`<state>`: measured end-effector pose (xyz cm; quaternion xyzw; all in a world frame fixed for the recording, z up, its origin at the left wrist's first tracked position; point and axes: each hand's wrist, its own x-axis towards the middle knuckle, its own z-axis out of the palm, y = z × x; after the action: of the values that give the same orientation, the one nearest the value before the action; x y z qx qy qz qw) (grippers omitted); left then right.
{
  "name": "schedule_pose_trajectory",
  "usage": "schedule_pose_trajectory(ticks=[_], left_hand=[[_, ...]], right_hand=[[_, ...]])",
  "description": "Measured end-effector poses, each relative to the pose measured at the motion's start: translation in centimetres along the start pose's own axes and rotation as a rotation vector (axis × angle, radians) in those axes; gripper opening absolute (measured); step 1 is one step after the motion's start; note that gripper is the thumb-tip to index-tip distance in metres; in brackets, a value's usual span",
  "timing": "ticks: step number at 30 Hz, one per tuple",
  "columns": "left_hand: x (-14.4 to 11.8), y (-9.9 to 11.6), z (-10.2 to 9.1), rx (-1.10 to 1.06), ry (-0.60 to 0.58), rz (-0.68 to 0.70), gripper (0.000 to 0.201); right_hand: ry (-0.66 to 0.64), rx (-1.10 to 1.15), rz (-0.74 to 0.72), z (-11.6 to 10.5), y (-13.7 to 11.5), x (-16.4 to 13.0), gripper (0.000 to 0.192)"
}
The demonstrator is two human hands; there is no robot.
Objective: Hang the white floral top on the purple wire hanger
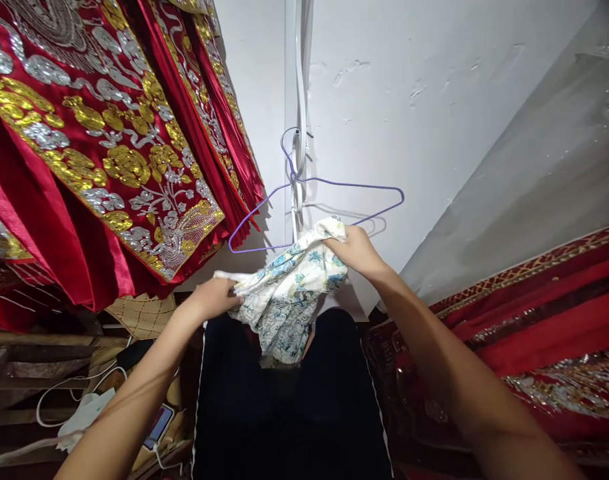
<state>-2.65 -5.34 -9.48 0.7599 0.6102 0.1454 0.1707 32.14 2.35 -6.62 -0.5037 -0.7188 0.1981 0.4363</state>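
Note:
A white cloth with a blue and green flower print [284, 293] hangs bunched between both my hands. My left hand [215, 297] grips its left edge. My right hand [355, 250] grips its upper right corner, raised close to the lower wire of a purple wire hanger [334, 183]. The hanger hangs empty on the white wall [409, 87], hooked by a white cable [299, 80]. Whether the cloth touches the hanger cannot be told.
Red garments with gold and silver embroidery [94, 133] hang at the upper left. More red embroidered fabric [544, 313] lies at the right. A dark cloth [284, 413] is spread below the hands. White cables, a charger [84, 413] and a phone [157, 427] lie at lower left.

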Motion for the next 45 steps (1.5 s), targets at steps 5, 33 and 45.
schedule_pose_trajectory(ticks=[5, 33, 45], left_hand=[[2.1, 2.6, -4.3, 0.071, 0.329, 0.241, 0.021], [6.0, 4.0, -7.2, 0.023, 0.607, 0.371, 0.029], [7.0, 5.9, -6.3, -0.107, 0.660, 0.265, 0.047]], right_hand=[[-0.037, 0.028, 0.020, -1.3, -1.2, -0.7, 0.018], [0.155, -0.280, -0.006, -7.0, 1.4, 4.7, 0.039], [-0.243, 0.438, 0.215, -11.6, 0.1, 1.8, 0.059]])
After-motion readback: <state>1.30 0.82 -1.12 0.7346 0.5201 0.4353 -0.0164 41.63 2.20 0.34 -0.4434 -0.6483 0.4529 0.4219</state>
